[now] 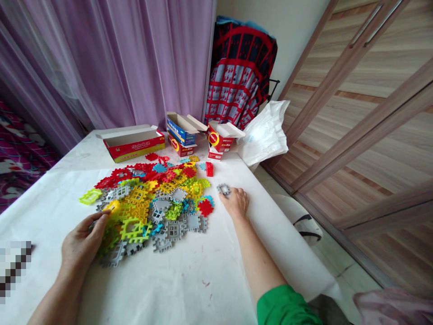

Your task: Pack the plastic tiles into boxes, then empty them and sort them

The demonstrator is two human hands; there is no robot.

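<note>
A broad pile of toothed plastic pieces (158, 198) in red, yellow, green, blue and grey lies on the white-covered table. At the pile's left edge, my left hand (83, 237) pinches a yellow piece (112, 207) between thumb and fingers. Right of the pile, my right hand (237, 201) has its fingers closed on a grey piece (223, 189), low over the table. A small red block (209, 169) sits beyond my right hand, beside the pile.
Behind the pile stand an open red and yellow box (133, 145), a blue box (181, 129) on a red one, and more red boxes (220, 137). A white bag (265, 135) is at the back right corner. A stool (297, 216) stands beside the table.
</note>
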